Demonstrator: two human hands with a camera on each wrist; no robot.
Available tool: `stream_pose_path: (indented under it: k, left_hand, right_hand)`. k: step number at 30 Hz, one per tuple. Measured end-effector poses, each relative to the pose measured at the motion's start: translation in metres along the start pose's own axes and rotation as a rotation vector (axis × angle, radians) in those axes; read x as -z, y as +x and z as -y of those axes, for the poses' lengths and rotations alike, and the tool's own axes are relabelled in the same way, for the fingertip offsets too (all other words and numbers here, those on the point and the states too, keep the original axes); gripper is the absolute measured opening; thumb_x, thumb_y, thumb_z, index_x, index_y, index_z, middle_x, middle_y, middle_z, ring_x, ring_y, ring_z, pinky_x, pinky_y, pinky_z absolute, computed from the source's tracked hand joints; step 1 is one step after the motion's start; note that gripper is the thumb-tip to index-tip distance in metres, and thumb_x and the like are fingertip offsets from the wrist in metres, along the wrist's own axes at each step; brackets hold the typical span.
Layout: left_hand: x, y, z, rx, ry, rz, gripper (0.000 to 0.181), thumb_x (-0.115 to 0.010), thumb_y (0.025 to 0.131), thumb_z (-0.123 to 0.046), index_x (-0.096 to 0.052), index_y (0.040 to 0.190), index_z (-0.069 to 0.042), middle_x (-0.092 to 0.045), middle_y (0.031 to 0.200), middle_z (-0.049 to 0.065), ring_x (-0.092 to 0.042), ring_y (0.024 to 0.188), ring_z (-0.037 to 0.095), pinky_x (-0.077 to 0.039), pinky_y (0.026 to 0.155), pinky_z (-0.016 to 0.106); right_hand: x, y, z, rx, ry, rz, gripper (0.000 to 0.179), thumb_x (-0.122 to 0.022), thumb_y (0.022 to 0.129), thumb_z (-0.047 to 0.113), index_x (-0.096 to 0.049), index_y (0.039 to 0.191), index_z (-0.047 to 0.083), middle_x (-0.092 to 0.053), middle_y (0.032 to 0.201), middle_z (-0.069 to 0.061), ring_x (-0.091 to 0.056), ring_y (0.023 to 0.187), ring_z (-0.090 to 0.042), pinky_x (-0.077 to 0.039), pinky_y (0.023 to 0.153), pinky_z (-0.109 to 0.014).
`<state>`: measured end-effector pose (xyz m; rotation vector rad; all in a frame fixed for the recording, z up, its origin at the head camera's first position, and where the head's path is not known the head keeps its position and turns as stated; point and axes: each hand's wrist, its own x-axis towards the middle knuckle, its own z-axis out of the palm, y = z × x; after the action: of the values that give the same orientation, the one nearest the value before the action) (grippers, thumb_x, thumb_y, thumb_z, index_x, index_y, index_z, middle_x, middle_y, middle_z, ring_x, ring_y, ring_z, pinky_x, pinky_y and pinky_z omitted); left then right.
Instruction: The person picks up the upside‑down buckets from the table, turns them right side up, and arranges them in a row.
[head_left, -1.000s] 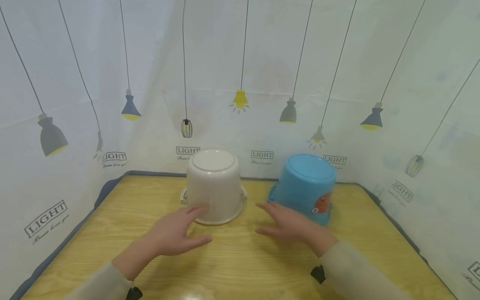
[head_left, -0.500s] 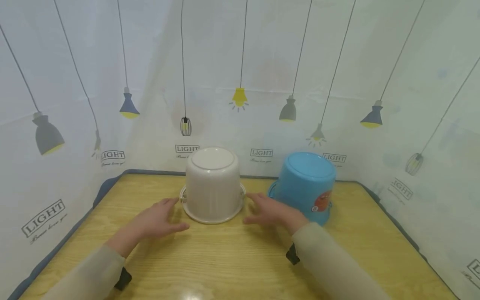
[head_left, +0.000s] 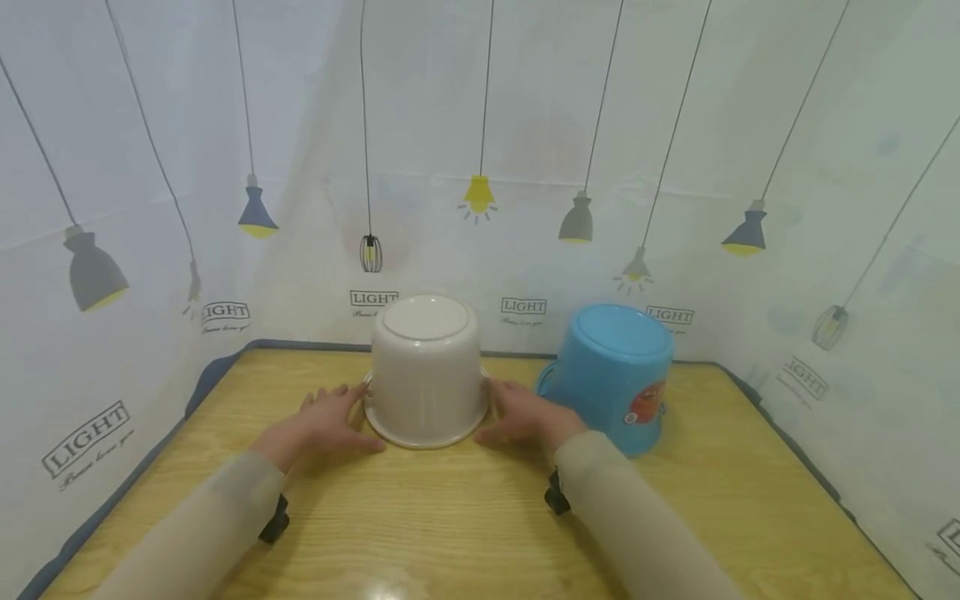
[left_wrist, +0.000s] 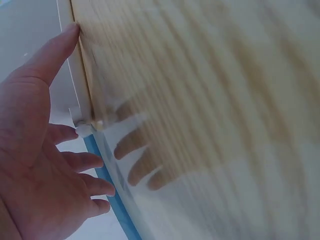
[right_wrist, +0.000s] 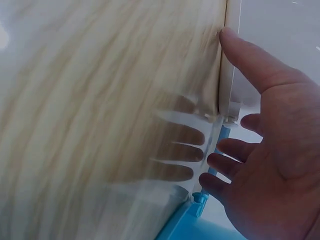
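Note:
A white bucket (head_left: pixel 426 383) stands upside down on the wooden table (head_left: pixel 435 525), its rim down. My left hand (head_left: pixel 330 419) is at the left side of that rim and my right hand (head_left: pixel 525 417) at the right side. In the left wrist view, the thumb (left_wrist: pixel 55 52) touches the bucket's rim (left_wrist: pixel 77 70), and the other fingers spread loosely by the handle joint. The right wrist view shows much the same: the thumb (right_wrist: pixel 250 55) lies along the rim (right_wrist: pixel 230 60), with the fingers extended below.
An upside-down blue bucket (head_left: pixel 611 375) with a red sticker (head_left: pixel 647 404) stands to the right, close behind my right hand. A white sheet (head_left: pixel 420 108) printed with hanging lamps walls the table at the back and sides. Dark blue edging (head_left: pixel 322 344) borders the tabletop.
My hands have moved from in front of the buckets to either side of the white bucket, and now reach its rim. Both buckets stay where they were.

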<state>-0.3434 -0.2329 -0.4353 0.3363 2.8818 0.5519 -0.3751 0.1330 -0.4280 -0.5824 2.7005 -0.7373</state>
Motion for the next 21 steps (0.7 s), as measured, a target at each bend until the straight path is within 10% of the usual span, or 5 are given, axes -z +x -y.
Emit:
stream_pose_path:
  k: [21]
  left_hand:
    - [-0.001, 0.011, 0.004, -0.078, -0.238, 0.000, 0.122, -0.095, 0.084, -0.051, -0.029, 0.171, 0.003, -0.034, 0.174, 0.031, -0.031, 0.162, 0.054, -0.023, 0.134, 0.070]
  right_hand:
    - [-0.006, 0.017, -0.002, 0.043, 0.043, 0.003, 0.111, -0.091, 0.090, 0.042, -0.023, 0.177, 0.029, -0.035, 0.180, -0.005, -0.033, 0.167, -0.033, -0.024, 0.139, -0.055]
